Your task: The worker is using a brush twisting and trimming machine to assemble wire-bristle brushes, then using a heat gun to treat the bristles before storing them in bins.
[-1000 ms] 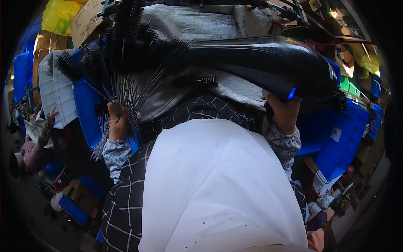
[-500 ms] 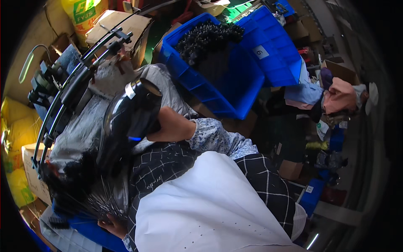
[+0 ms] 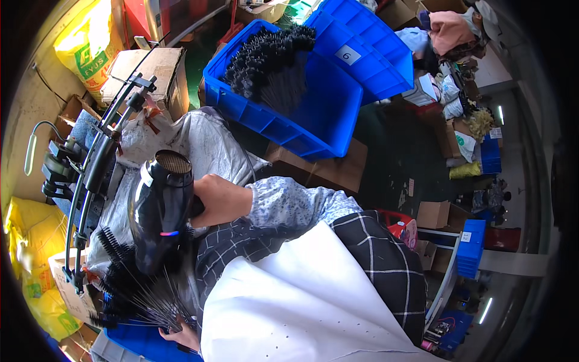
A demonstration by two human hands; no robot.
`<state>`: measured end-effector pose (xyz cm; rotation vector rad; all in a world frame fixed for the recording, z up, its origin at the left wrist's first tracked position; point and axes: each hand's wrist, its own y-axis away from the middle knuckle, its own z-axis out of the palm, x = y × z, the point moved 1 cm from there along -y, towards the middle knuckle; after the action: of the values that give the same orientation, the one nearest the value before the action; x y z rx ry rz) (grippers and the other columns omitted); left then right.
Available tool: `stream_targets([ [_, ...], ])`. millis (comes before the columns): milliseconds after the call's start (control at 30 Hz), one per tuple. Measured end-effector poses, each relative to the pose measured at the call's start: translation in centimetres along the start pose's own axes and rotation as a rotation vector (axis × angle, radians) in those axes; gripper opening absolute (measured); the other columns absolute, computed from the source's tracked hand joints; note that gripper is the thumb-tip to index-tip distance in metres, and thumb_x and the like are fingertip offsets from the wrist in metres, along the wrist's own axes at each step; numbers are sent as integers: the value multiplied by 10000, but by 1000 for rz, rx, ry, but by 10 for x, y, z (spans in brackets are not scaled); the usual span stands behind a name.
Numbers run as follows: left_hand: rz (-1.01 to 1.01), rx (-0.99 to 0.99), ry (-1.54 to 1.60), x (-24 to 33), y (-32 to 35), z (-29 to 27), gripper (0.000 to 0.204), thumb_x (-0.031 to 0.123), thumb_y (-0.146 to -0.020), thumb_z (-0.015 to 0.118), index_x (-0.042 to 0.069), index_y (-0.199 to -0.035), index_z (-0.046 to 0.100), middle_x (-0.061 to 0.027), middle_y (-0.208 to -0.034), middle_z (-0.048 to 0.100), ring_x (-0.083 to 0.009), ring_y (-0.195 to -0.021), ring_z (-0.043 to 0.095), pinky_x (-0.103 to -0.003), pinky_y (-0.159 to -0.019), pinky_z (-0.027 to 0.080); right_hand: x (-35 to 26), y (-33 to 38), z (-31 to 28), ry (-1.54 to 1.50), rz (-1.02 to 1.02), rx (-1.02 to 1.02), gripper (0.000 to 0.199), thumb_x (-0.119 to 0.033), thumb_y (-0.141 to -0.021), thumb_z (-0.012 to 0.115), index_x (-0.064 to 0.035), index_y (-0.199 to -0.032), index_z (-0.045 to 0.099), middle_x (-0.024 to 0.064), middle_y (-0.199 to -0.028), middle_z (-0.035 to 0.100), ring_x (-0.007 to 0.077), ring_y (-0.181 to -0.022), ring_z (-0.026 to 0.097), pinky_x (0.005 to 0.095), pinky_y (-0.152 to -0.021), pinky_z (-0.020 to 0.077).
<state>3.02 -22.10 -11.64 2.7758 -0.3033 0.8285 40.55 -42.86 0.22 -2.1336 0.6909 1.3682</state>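
Observation:
My right hand is closed around the handle of a glossy black hair dryer, its round grille facing up and its barrel pointing down. A small lit strip glows on its side. Just beneath the barrel is a fanned bundle of black bristle brushes with thin wire stems. My left hand grips the stems at their lower ends, its fingers partly hidden. The dryer covers part of the bristles. Pale grey sacking lies behind the dryer.
A blue crate with many black brushes stands beyond my right hand, a second blue crate against it. A curved black metal frame rises at the left. Cardboard boxes and yellow sacks stand around it. Another blue container sits below the brushes.
The whole view has shifted. Against the frame and sacking, the dryer has come lower and stands more upright over the brushes. The bristle tips are spread more visibly. Both hands keep their holds.

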Motion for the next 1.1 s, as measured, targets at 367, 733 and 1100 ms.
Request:
stream_targets([
  [367,-18,-226,161,24,8,-6,638,267,-685,685,-18,-1154,361,-196,-1020,557,-263,-921,553,-320,-809,414,22,21,-19,61,124,-62,340,-52,-602,687,9,-919,579,131,-872,604,249,-814,582,331,-728,453],
  [733,-97,-196,81,41,18,3,837,189,-568,783,14,-1233,306,-193,-1165,441,-272,-1035,497,-309,-895,398,31,24,-12,12,297,-63,283,-19,-641,678,24,-901,573,107,-832,603,194,-739,592,287,-639,478],
  [1100,-226,-402,-175,40,6,-4,513,259,-636,724,63,-1070,531,-156,-1045,554,-303,-1069,470,-347,-877,391,28,12,-12,-94,345,11,238,19,-675,602,31,-905,542,79,-760,588,158,-657,581,263,-597,476],
])
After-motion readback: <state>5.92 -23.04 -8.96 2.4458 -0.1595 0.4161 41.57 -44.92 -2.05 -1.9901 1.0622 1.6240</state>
